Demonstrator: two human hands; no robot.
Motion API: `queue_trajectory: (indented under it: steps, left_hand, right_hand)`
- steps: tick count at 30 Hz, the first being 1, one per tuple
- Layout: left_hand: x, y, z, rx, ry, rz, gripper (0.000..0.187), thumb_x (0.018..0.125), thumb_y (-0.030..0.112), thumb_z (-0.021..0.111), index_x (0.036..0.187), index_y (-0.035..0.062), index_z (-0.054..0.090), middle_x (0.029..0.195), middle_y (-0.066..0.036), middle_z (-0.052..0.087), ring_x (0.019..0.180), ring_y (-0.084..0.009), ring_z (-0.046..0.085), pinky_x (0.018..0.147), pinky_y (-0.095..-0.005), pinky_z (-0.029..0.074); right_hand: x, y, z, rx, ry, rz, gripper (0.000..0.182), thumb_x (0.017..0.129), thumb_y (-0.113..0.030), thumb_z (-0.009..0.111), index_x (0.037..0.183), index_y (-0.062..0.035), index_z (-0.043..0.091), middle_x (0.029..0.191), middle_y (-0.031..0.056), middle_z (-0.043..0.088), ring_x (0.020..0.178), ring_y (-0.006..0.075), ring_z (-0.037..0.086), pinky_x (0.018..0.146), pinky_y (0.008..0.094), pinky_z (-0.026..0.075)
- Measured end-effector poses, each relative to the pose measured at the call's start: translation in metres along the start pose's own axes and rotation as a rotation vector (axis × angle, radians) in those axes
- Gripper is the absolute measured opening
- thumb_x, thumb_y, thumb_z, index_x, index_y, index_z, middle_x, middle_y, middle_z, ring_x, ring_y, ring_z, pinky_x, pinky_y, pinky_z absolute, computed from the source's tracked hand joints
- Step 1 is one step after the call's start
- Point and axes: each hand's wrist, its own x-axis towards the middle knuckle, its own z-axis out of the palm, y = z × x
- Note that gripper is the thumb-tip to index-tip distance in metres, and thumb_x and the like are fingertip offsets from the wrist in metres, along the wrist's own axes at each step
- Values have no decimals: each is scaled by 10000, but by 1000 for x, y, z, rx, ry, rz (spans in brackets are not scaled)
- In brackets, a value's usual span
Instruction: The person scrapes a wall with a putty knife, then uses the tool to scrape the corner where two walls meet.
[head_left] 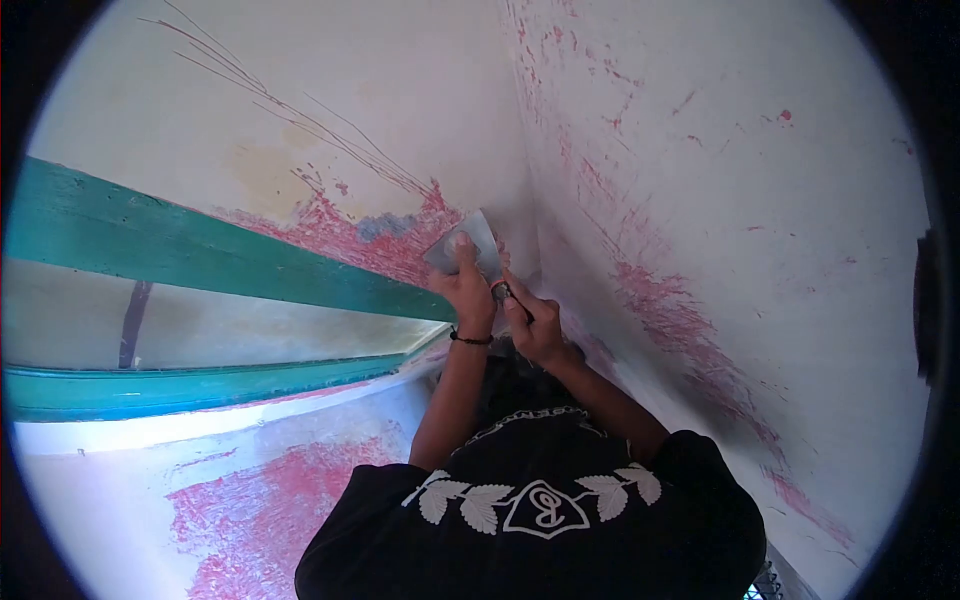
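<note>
A broad metal scraper blade [478, 238] lies against the wall near the corner, at the edge of a scraped red patch [405, 245]. My left hand [468, 290], with a dark bracelet at the wrist, grips the blade, one digit pressed flat on its face. Just to the right and lower, my right hand [538, 325] is closed around the scraper's dark handle, which is mostly hidden by the fingers. Both arms reach up from a black shirt [545, 555] with a white leaf print and a chain at the neck.
A green painted beam [230, 250] runs along the wall on the left, with a second blue-green strip [210, 390] below it. The right wall [760, 200] carries red scraped streaks. Thin cracks [310, 120] cross the pale surface above. A dark object [925, 305] sits at the right edge.
</note>
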Motion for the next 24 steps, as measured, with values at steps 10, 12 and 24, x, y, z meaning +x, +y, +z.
queue_trajectory:
  steps: [10, 12, 24]
  left_hand:
    - [-3, 17, 6, 30, 6, -110, 308, 1004, 246, 624, 902, -42, 667, 786, -95, 696, 640, -163, 672, 548, -300, 554]
    - [-6, 18, 5, 27, -17, -41, 305, 1001, 243, 628, 904, -44, 667, 787, -82, 687, 646, -156, 668, 544, -298, 555]
    - [16, 23, 15, 18, -44, 72, 265, 994, 234, 636, 955, -27, 664, 867, -26, 668, 729, -116, 616, 620, -276, 502]
  right_hand:
    - [-6, 6, 8, 71, -11, 64, 427, 968, -109, 530, 1367, 38, 562, 731, 143, 641, 578, 109, 570, 556, 289, 463]
    - [-2, 10, 7, 64, 9, 3, 428, 968, -110, 531, 1369, 37, 560, 763, 156, 660, 596, 112, 591, 566, 286, 469]
    - [32, -2, -3, -21, 7, -83, 404, 975, -133, 543, 1341, 35, 583, 854, 189, 692, 599, 138, 600, 582, 302, 481]
